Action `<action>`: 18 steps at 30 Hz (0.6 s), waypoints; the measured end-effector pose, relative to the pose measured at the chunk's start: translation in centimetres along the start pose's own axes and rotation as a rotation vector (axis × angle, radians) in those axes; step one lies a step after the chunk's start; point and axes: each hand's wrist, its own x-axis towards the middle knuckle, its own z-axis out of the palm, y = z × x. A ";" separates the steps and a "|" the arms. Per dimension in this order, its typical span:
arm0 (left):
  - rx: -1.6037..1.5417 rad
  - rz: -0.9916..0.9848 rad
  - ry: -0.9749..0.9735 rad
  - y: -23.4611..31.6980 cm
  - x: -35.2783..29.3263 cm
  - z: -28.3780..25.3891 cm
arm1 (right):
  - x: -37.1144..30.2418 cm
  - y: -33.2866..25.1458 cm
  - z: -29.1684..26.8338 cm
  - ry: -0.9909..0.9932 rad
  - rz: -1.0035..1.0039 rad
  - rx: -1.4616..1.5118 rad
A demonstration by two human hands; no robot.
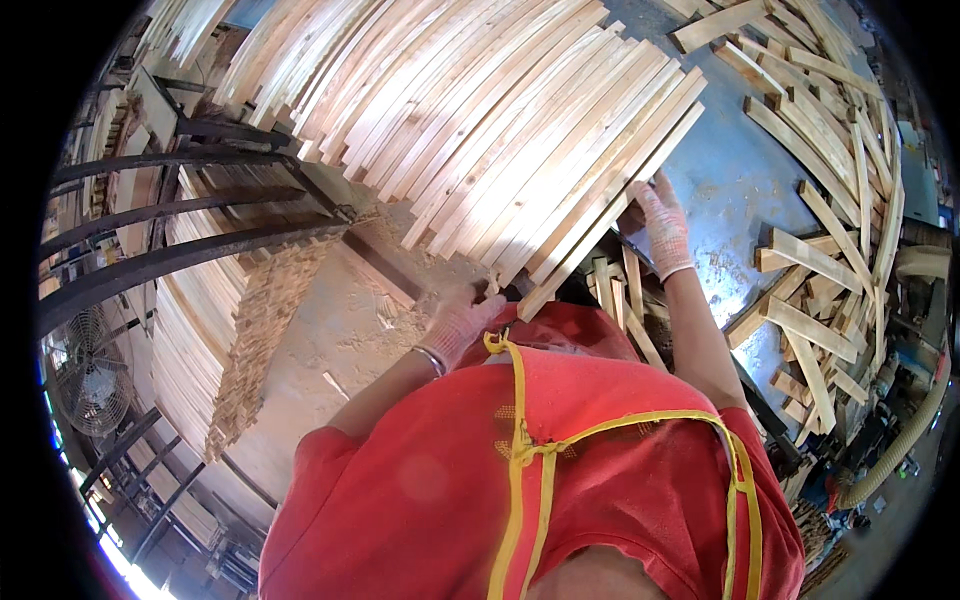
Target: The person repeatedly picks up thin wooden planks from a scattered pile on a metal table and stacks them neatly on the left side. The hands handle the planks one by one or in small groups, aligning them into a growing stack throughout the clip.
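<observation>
A broad layer of pale wooden strips (480, 150) lies side by side in front of me, their near ends staggered. My right hand (662, 228), in a thin pale glove, is at the right side of the layer. Its thumb and fingers close on the outermost wooden strip (590, 243). Also gloved, my left hand (462, 325) is by the near ends of the strips. Its fingers are curled in, and whatever is between them is too hidden to name. The near end of the outermost strip reaches my red apron (580, 325).
Loose wood offcuts (815, 260) lie heaped on the metal tabletop (740, 215) at the right. Dark curved metal bars (170, 255) stand at the left, beside a stack of strips (190, 330) and a fan (92, 385). A ribbed hose (905, 440) hangs at the far right.
</observation>
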 end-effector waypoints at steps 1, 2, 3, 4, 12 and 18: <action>-0.349 -0.104 -0.040 -0.2 1.0 1.4 | -0.6 -0.1 0.8 0.076 -0.050 0.031; -0.692 -0.203 -0.096 0.4 2.0 2.5 | -0.5 -0.1 0.4 0.035 -0.034 0.004; -0.831 -0.215 -0.122 0.7 2.5 3.3 | -0.2 -0.1 0.0 0.001 0.005 0.010; -0.909 -0.196 -0.132 1.7 2.6 4.0 | -0.2 -0.5 -0.2 -0.031 0.047 0.008; -0.783 -0.200 -0.206 8.6 -3.4 1.1 | -1.2 -5.9 1.0 0.055 -0.031 -0.049; -0.486 0.086 -0.192 11.9 -3.8 1.6 | 1.9 -7.8 4.0 0.093 -0.199 0.154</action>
